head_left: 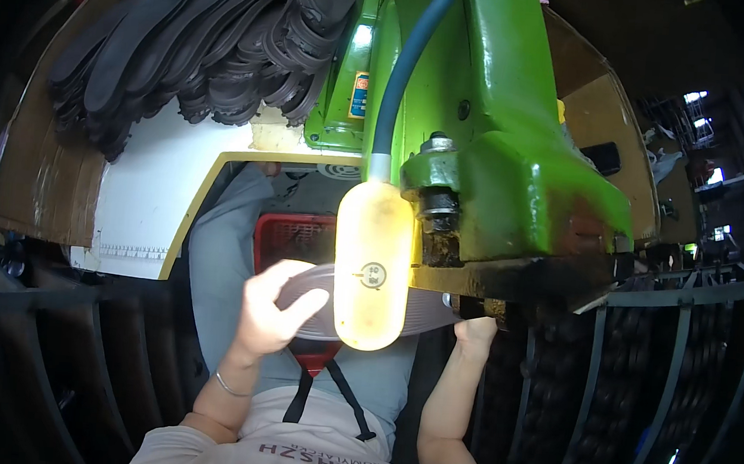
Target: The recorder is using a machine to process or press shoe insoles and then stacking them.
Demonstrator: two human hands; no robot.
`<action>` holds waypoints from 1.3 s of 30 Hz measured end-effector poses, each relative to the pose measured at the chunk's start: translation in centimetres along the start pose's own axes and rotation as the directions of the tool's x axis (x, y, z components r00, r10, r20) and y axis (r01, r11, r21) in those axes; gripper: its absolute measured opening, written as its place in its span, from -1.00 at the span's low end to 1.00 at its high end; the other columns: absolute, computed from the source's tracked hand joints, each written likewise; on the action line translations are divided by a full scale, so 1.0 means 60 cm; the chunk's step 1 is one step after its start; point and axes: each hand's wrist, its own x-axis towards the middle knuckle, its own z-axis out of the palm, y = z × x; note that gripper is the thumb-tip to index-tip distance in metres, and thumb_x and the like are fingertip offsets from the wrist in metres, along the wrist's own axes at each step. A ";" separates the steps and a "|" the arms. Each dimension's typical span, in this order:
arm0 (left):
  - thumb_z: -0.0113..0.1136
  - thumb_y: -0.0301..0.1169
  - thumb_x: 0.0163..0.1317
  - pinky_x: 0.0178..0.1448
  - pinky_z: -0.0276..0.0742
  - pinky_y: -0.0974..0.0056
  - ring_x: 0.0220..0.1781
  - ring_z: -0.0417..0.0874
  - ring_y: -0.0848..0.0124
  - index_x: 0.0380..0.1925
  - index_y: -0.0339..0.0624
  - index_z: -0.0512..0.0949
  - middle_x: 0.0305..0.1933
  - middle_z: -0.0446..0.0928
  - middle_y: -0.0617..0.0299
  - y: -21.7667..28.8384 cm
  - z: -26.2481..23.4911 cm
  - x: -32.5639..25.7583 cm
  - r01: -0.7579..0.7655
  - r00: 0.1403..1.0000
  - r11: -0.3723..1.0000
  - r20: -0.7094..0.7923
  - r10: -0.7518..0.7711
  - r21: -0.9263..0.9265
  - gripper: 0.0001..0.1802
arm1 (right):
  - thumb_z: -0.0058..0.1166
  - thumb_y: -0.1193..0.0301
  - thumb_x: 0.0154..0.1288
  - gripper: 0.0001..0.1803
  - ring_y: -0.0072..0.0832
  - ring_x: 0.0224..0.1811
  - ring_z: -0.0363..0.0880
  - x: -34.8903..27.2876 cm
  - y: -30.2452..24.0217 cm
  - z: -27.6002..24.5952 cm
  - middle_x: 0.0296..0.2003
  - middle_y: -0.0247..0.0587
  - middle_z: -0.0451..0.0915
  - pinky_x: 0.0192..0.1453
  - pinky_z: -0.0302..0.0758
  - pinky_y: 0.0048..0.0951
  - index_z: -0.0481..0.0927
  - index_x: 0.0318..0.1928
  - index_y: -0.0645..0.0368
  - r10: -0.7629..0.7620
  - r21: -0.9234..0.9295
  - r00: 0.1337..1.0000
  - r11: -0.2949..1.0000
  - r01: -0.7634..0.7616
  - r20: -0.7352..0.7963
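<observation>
Your left hand (273, 310) clamps the curved edge of a flat, ribbed grey shoe sole (315, 301), held under the glossy green machine (514, 173). Your right hand (475, 331) touches its far end; whether it grips there is hidden. A glowing oval lamp (372, 262) crowds the middle.

Shoe workshop, green press machine (499, 146), stacked soles (204, 39)

The green machine (515, 156) is glossy painted metal, rusted and grimy along its lower edge, with a smooth translucent plastic lamp (372, 262) before it, a matt grey rubbery sole (422, 313) beneath it, and matt black ridged rubber soles (204, 39) stacked to its left.
</observation>
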 end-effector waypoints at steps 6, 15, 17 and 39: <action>0.25 -0.55 0.12 -0.09 0.51 0.42 -0.24 0.60 0.53 -0.17 -0.47 0.54 -0.25 0.63 0.16 -0.022 -0.095 -0.031 0.163 0.977 0.955 -0.095 -0.191 -0.246 -0.73 | -0.01 0.43 0.34 -0.66 -0.36 0.05 0.55 -0.017 0.031 0.050 0.01 -0.15 0.56 0.16 0.50 -0.26 0.48 0.09 0.27 -0.061 0.010 0.977 0.998 0.060 0.205; 0.40 -0.51 0.07 -0.16 0.51 0.41 -0.28 0.55 0.56 -0.38 -0.36 0.50 -0.29 0.60 0.21 -0.092 -0.144 -0.125 0.335 0.937 0.915 -0.018 -0.348 -0.226 -0.76 | 0.15 0.57 0.18 -0.59 -0.38 0.01 0.57 -0.042 0.039 0.134 -0.02 -0.13 0.57 0.10 0.55 -0.29 0.47 0.08 0.31 -0.162 -0.247 0.895 0.927 0.282 0.415; 0.40 -0.56 0.07 -0.12 0.54 0.39 -0.23 0.58 0.55 -0.32 -0.40 0.54 -0.26 0.62 0.19 -0.114 -0.117 -0.157 0.427 0.904 0.884 0.066 -0.422 -0.190 -0.77 | 0.18 0.60 0.15 -0.56 -0.39 0.01 0.57 -0.046 0.032 0.141 -0.03 -0.12 0.57 0.08 0.55 -0.29 0.47 0.07 0.32 -0.171 -0.266 0.888 0.915 0.304 0.427; 0.30 -0.57 0.01 -0.19 0.58 0.37 -0.34 0.69 0.45 -0.23 -0.48 0.58 -0.35 0.68 0.06 -0.043 0.075 0.032 -0.151 0.988 0.983 0.019 0.154 -0.100 -0.71 | -0.02 0.44 0.38 -0.88 -0.72 -0.75 0.30 -0.013 -0.102 -0.003 -0.54 -0.31 0.50 -0.76 0.24 -0.67 0.42 -0.21 0.24 -0.154 -0.064 0.971 0.987 0.145 -0.183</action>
